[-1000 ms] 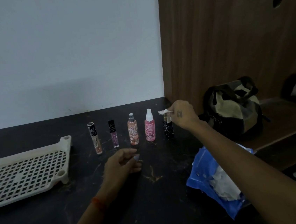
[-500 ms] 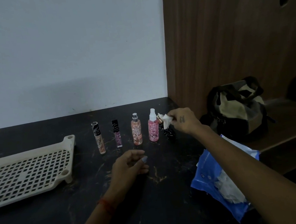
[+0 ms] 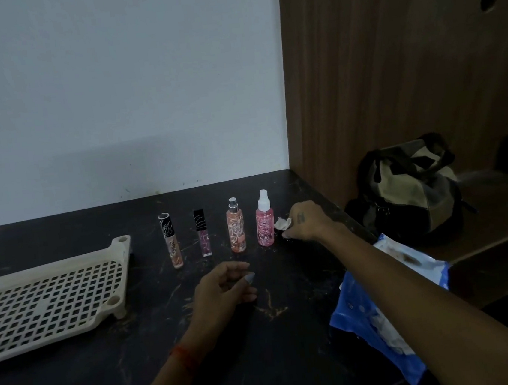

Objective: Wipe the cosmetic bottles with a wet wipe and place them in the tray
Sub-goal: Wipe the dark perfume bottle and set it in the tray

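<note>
1. Nearest, at right: blue wipe pack [image 3: 376,320] lies open on the dark table [image 3: 264,363], partly under the right forearm; white wipes show in its mouth.
2. Left hand [image 3: 224,284] rests on the table mid-front, fingers loosely curled, holding nothing; same spot as a second ago.
3. Tray [image 3: 47,295], cream lattice, sits at far left, well apart from the bottles, with no bottle in it.
4. Row of four standing bottles: beige tube [image 3: 170,240], purple tube [image 3: 202,237], orange spray [image 3: 236,225], pink spray [image 3: 264,219]. None has shifted.
5. Right hand [image 3: 304,221] has dropped from above the black bottle's cap to low over it, just right of the pink spray. Fingers close around a crumpled wet wipe [image 3: 281,223]; the black bottle is almost fully hidden under hand and wipe, only a dark sliver visible.
6. Judgement: wiping of the first bottle is under way, cap-to-body stroke; transfers to the tray all remain.
7. Far right: bag [image 3: 409,188] on a wooden shelf [image 3: 499,213].
</note>
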The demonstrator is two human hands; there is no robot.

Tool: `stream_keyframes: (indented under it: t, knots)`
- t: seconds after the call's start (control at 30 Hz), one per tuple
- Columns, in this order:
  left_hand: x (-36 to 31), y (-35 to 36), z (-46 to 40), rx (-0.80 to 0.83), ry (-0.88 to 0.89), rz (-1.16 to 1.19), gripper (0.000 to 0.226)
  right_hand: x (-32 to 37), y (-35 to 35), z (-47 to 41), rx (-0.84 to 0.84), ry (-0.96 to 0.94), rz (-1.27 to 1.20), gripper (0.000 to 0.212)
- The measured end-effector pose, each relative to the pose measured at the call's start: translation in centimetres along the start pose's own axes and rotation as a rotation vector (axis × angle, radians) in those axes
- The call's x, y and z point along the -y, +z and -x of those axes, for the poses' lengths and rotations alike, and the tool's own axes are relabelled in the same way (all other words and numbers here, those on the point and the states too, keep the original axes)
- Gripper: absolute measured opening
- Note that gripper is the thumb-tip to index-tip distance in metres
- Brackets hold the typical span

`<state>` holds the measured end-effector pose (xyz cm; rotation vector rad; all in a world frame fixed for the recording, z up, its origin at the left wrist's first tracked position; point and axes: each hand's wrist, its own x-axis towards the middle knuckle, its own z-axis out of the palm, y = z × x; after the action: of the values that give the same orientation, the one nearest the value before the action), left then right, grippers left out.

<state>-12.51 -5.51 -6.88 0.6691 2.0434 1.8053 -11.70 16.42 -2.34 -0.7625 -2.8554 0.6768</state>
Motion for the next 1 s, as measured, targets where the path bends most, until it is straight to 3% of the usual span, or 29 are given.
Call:
stream_keyframes:
  t: [0.23,0.33,0.43,0.5,0.63,0.83,0.93,1.0]
  knots:
    - [0.2,-0.1,-0.1,0.005,-0.009,0.064,0.016,-2.0,-1.0,0.8,-0.113,0.098,-0.198,0.025]
    - [0.0,-0.2,0.0,0.028,-0.018,0.133,0.016,-2.1,-2.2,2.9,-0.175,0.169,-0.592,0.022]
    - [-0.4,-0.7,0.0,0.085,-0.047,0.255,0.029,-0.8,-2.1,6.3,0.026,0.144,-1.121,0.018]
    - [-0.5,-1.1,-0.1,0.129,-0.073,0.360,0.041,0.5,-0.9,8.6,0.145,0.113,-1.270,0.011]
    - [-0.5,-1.8,-0.3,0.187,-0.096,0.511,0.039,2.8,2.2,11.3,0.240,0.092,-1.302,0.005]
    - [-0.5,-2.7,-0.2,0.184,-0.083,0.484,0.021,4.2,4.7,12.3,0.235,0.088,-1.257,0.017]
    - [-0.6,-3.2,-0.4,0.163,-0.100,0.481,0.028,4.7,4.6,12.3,0.059,0.068,-1.081,0.027]
    - [-0.6,-3.5,-0.5,0.167,-0.100,0.461,0.030,5.0,4.4,11.6,-0.244,0.101,-0.997,0.027]
